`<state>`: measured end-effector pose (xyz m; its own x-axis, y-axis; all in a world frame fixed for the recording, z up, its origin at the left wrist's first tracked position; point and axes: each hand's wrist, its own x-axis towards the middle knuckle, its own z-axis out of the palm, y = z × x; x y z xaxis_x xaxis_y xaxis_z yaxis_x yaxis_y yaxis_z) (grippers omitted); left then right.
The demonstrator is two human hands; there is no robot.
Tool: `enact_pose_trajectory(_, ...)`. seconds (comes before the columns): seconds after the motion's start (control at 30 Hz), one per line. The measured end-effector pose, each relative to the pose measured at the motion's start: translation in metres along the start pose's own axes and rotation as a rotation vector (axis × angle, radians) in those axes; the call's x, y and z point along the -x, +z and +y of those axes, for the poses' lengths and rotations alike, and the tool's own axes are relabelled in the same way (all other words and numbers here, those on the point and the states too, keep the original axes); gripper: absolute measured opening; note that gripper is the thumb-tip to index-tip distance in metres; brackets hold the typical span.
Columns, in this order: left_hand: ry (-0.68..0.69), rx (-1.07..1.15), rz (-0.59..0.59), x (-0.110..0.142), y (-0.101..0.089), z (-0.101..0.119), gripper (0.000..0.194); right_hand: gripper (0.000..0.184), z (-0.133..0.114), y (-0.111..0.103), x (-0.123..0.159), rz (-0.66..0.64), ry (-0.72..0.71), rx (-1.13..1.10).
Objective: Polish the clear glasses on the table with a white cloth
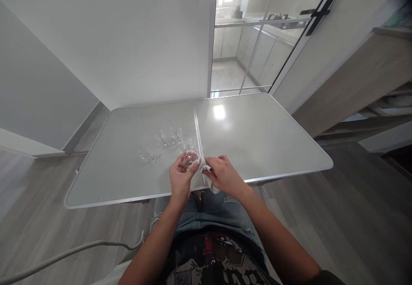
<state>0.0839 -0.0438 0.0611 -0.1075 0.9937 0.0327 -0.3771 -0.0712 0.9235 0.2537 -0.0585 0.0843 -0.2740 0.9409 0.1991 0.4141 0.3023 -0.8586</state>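
My left hand (180, 180) is closed around a clear, rounded glass (189, 159) near the table's front edge. Its exact kind is hard to make out. Bunched in my right hand (227, 177) is a white cloth (212, 186); it touches or nearly touches the glass's right side, and its lower end hangs past the table edge. Beyond my left hand, several clear transparent pieces (164, 139) with petal-like outlines lie on the table's left half. One more such piece (151, 158) lies farther left and closer to me.
The pale folding table (257, 139) has a metal rim and a seam (197, 126) across its middle. A white wall (144, 40) and a glazed door (244, 40) stand behind it. Shelves (370, 79) are at the right; a grey hose (80, 248) runs at lower left.
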Motion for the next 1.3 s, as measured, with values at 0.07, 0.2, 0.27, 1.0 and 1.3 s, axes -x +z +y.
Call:
enact_pose_trajectory(0.07,0.016,0.032,0.036,0.000,-0.001,-0.001,0.049,0.015,-0.005,0.001,-0.001,0.057,-0.074,0.125)
enact_pose_trajectory(0.2,-0.038,0.124,-0.101,-0.008,-0.009,-0.001,0.054,0.025,0.005,0.004,-0.008,-0.098,0.114,-0.292)
enact_pose_trajectory(0.27,-0.087,0.147,-0.190,-0.015,-0.016,-0.004,0.058,0.037,0.016,0.007,-0.013,-0.297,0.270,-0.688)
enact_pose_trajectory(1.0,0.051,0.182,-0.193,-0.031,-0.011,0.002,0.062,0.039,0.017,0.009,-0.029,-0.327,0.293,-0.747)
enact_pose_trajectory(1.3,0.128,0.133,-0.162,-0.029,-0.006,0.009,0.067,0.036,0.006,0.002,-0.029,-0.196,0.174,-0.577)
